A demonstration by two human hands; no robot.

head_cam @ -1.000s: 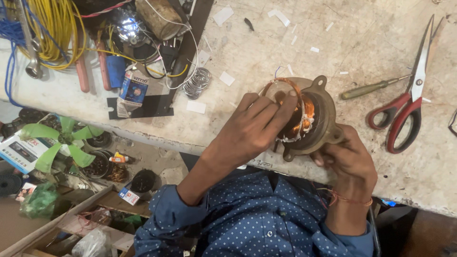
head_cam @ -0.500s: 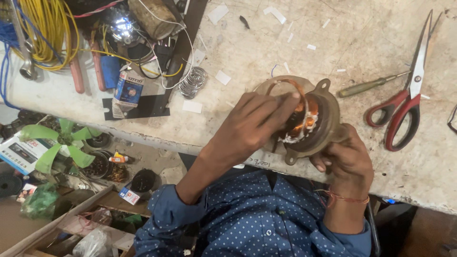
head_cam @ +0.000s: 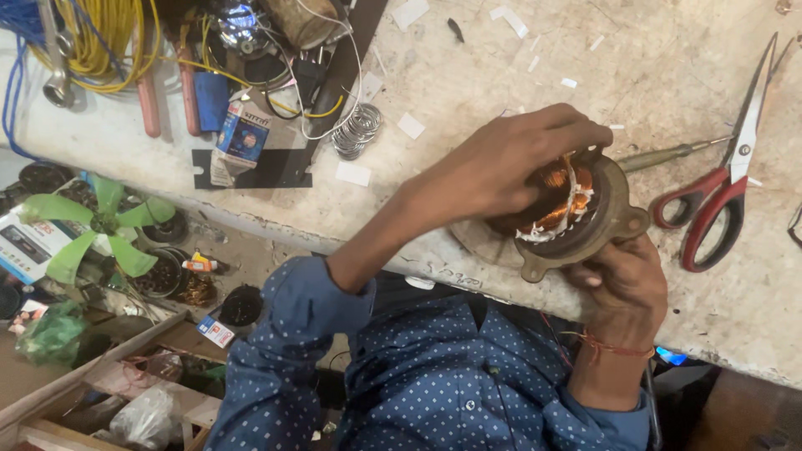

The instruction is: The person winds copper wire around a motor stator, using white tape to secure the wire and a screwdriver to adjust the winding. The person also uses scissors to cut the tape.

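A round brown metal motor housing [head_cam: 614,225] with copper windings [head_cam: 555,188] and white insulation inside rests tilted at the near edge of the worn workbench [head_cam: 468,75]. My left hand [head_cam: 501,167] lies over the top of it, fingers curled around and pressing the copper winding. My right hand [head_cam: 622,288], with a red thread at the wrist, grips the housing's lower rim from beneath. Part of the winding is hidden under my left fingers.
Red-handled scissors [head_cam: 718,200] and a thin screwdriver [head_cam: 668,154] lie just right of the housing. To the left are a coiled metal spring [head_cam: 355,129], a small box [head_cam: 238,138], yellow wire [head_cam: 100,42] and red-handled pliers [head_cam: 149,100]. A green fan blade [head_cam: 100,225] sits below the bench.
My left hand has slid further across the winding, its fingers now reaching the housing's far rim. The right hand keeps its hold underneath.
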